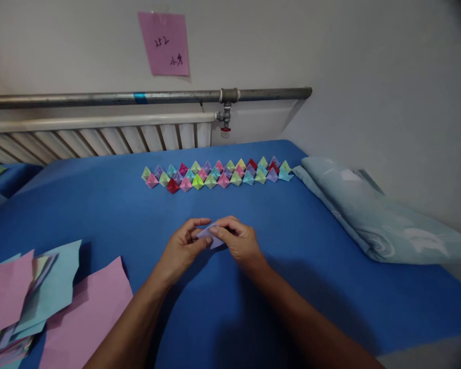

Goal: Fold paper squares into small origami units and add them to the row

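Head view: both hands (183,245) (241,242) pinch lilac paper (216,243), origami (197,181) beyond, blanket (361,215) right, papers (56,287) left.

Lilac paper (216,243), blue surface (100,205), white-patterned teal cloth (392,225)

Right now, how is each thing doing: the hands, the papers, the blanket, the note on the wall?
Left hand: on the lilac paper
Right hand: pinching the lilac paper
Lilac paper: held up, partly hidden
Small paper shapes: folded, lined up together
Loose sheets: piled, overlapping
Blanket: folded
Pink note: stuck up, written on
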Demonstrator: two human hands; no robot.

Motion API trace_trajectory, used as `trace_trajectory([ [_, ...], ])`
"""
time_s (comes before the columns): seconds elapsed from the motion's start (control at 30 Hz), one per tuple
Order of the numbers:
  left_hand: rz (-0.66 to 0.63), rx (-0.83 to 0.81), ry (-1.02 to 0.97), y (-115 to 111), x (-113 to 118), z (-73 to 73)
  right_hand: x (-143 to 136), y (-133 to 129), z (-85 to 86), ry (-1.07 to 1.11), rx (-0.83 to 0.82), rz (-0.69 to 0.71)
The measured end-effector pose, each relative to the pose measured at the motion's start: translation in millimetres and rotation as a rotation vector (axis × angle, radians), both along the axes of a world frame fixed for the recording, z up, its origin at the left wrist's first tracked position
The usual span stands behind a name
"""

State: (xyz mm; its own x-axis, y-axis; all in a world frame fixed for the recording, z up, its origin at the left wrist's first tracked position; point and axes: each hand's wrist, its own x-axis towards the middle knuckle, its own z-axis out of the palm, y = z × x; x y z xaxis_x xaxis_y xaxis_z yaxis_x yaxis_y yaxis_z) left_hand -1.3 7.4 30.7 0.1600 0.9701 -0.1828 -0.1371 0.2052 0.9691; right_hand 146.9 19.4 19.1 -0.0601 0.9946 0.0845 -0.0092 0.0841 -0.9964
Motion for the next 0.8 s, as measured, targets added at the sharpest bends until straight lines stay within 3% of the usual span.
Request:
trace_trajectory([
  [0.13, -0.041, 0.059, 0.261, -0.3, -1.7, -1.4, -0.3, 0.0, 0.1, -0.023, 0.038, -0.014],
  [0.23, -0.056, 0.053, 0.33, -0.5, -4.0, -0.9, -0.7, 1.1, -0.1, -0.03, -0.01, 0.018],
  [0.43, 0.038, 0.055, 0.223, 2.2, -7.9, -1.1, 0.1, 0.9, -2.7, 0.005, -0.13, 0.166],
  [0.6, 0.05, 0.03, 0.189, 2.2, -7.0, -5.1, 3.7, 0.0, -5.0, -0.103, -0.091, 0.145],
  [0.8, 0.027, -0.018, 0.139, 1.5, -6.2, -6.1, 3.0, 3.2, -3.1, -0.03, -0.163, 0.19],
])
